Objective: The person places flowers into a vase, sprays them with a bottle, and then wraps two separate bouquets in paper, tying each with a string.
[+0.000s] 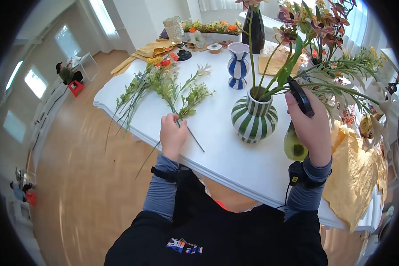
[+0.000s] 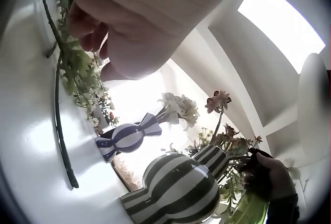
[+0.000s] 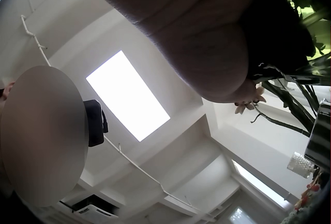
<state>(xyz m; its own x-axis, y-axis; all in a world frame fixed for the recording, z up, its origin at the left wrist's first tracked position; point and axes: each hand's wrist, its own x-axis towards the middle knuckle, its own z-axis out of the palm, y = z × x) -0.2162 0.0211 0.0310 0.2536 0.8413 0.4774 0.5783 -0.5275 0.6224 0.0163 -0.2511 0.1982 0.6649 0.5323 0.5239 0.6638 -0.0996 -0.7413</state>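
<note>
My left hand (image 1: 172, 136) pinches the green stem of a leafy spray with small pale blossoms (image 1: 195, 95), low over the table's near edge. In the left wrist view its cut stem (image 2: 61, 131) runs along the white tabletop. My right hand (image 1: 312, 122) grips a black-handled tool (image 1: 301, 96), whose working end is hidden among leaves. That hand is right of a green-and-white striped vase (image 1: 254, 117), beside the stems rising from its mouth. Below the hand stands a green glass vase (image 1: 295, 144), partly covered by it.
Loose flower stems (image 1: 139, 88) lie at the left, some overhanging the edge. Behind stand a blue-and-white vase (image 1: 238, 66), a dark vase (image 1: 256, 33), a tape roll (image 1: 214, 48) and a glass cup on a black stand (image 1: 184, 54). Gold paper (image 1: 354, 173) drapes over the right side.
</note>
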